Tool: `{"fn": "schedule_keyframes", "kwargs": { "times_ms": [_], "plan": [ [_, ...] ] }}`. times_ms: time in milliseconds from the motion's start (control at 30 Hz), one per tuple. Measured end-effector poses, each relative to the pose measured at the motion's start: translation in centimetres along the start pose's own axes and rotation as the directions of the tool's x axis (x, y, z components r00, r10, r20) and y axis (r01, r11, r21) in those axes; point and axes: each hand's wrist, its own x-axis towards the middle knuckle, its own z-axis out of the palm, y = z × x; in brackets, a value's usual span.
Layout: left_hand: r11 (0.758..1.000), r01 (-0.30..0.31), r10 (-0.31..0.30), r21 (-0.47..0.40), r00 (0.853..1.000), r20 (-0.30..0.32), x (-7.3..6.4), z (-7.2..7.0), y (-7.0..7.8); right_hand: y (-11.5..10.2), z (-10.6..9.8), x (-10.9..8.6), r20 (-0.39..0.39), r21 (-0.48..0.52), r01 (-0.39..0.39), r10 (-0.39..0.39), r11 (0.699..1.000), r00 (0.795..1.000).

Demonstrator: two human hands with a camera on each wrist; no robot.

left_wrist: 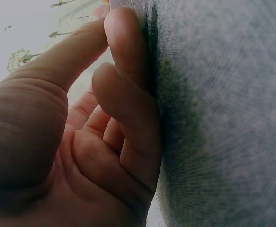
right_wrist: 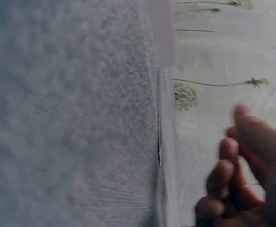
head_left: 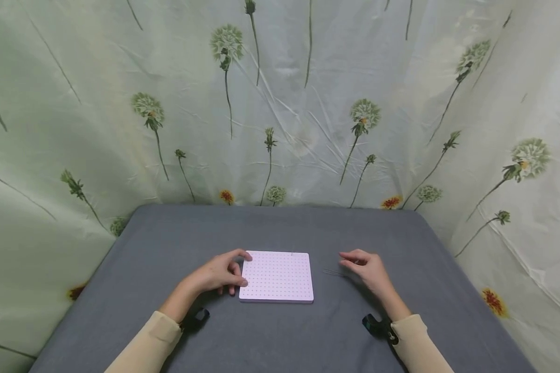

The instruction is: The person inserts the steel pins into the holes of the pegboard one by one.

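A white pegboard (head_left: pixel 277 277) with rows of small holes lies flat on the grey cloth in the head view. One thin pin (head_left: pixel 292 254) stands at its far edge, right of the middle. My left hand (head_left: pixel 221 272) holds the board's left side, thumb and index finger on its edge, the other fingers curled beside it. To the right of the board lies a slim pair of metal tweezers (right_wrist: pixel 160 132), seen nearly edge-on in the right wrist view. Just above the tweezers' right end, my right hand (head_left: pixel 366 267) hovers with loosely bent fingers and nothing visible between them.
Grey cloth (head_left: pixel 280 336) covers the whole table. Behind and on both sides hangs a pale curtain (head_left: pixel 298 103) printed with dandelions. Dark camera straps (head_left: pixel 380 329) are worn on both wrists, below the cream sleeves.
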Motion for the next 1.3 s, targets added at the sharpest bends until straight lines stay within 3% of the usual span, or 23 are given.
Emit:
{"fn": "schedule_keyframes", "kwargs": {
  "times_ms": [167, 367, 600, 733, 1300],
  "plan": [
    [1.000, -0.007, 0.007, 0.001, 1.000, -0.001, -0.1, 0.0, -0.1, 1.1, -0.1, -0.4, 0.061, -0.063, 0.030, -0.026, 0.998, 0.998],
    [1.000, -0.015, 0.015, 0.006, 1.000, 0.002, -0.1, -0.1, 0.0, 1.5, 0.0, -0.5, 0.076, -0.116, 0.073, -0.065, 0.991, 0.995],
    [1.000, -0.011, 0.011, 0.008, 1.000, -0.002, 0.1, -0.2, 0.0, 1.2, 0.6, -0.2, 0.084, -0.309, 0.162, -0.143, 0.937, 0.986],
    [1.000, -0.009, 0.009, 0.016, 1.000, 0.000, 0.0, -0.1, 0.0, 1.3, 0.9, -0.4, 0.070, -0.360, 0.149, -0.133, 0.921, 0.989],
    [0.999, -0.014, 0.014, 0.029, 1.000, -0.002, -0.2, 0.1, 0.1, 1.0, 0.6, -0.7, 0.035, -0.220, 0.038, -0.031, 0.975, 0.999]
  ]
}}
